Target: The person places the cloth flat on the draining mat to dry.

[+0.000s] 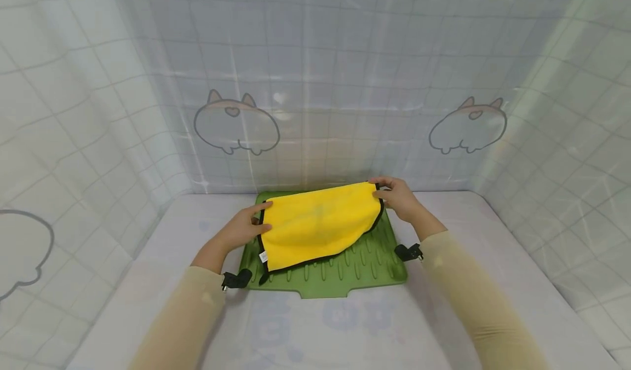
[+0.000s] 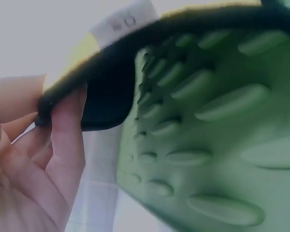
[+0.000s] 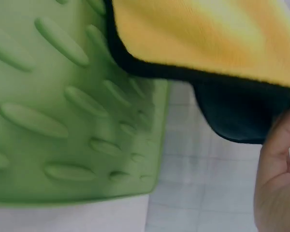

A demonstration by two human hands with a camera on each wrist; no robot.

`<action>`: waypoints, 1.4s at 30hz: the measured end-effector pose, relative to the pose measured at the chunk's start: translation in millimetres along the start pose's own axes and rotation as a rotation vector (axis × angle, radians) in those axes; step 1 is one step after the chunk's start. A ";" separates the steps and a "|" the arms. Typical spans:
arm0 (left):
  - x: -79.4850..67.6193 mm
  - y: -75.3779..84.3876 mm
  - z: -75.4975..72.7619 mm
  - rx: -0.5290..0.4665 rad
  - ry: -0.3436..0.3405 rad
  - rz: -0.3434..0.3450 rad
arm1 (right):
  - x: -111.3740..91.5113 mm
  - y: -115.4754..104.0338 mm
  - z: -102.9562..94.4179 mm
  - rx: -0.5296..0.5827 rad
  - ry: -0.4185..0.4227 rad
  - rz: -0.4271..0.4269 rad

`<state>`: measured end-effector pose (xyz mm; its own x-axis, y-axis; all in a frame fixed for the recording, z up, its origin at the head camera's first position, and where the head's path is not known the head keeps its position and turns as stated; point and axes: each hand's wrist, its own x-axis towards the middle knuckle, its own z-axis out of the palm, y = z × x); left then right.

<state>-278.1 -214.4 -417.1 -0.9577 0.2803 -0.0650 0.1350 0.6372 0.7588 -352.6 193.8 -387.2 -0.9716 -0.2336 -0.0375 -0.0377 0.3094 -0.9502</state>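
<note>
While the left hand [image 1: 236, 230] pinches the left edge of a yellow cloth [image 1: 315, 225], with a narrow grip and two digits lying on the yellow face, the right hand [image 1: 401, 199] grips the cloth's upper right corner, its digits likewise closed over the edge. The cloth spans the space between the two hands, its top edge sloping up toward the right hand and its lower edge sagging in a curve. A black border [image 1: 304, 264] trims it, and a small white label [image 1: 263, 256] sits on that border just below the left hand. Dark underside shows beside each hand in the wrist views. Beneath the cloth, between and below the hands, lies a green board [image 1: 325, 288] with rows of raised oval ridges and a tab on its near side. Behind each hand, a small black device is worn at the wrist, one on the left [image 1: 236, 279] and one on the right [image 1: 409, 252], next to beige sleeves [image 1: 473, 293]. Around the board spreads a pale table [image 1: 315, 337], and beyond the hands rises a grid-patterned sheet [image 1: 315, 58] with two outlined animal drawings [image 1: 236, 126].
</note>
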 end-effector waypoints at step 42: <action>-40.1 -0.6 46.1 0.078 -0.054 -0.066 | -50.4 42.6 5.4 -0.258 -0.234 0.017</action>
<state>-228.1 -192.9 -444.8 -0.9505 0.2723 -0.1494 0.0933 0.7091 0.6989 -304.0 213.8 -427.4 -0.8937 -0.4224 -0.1516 -0.1083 0.5309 -0.8405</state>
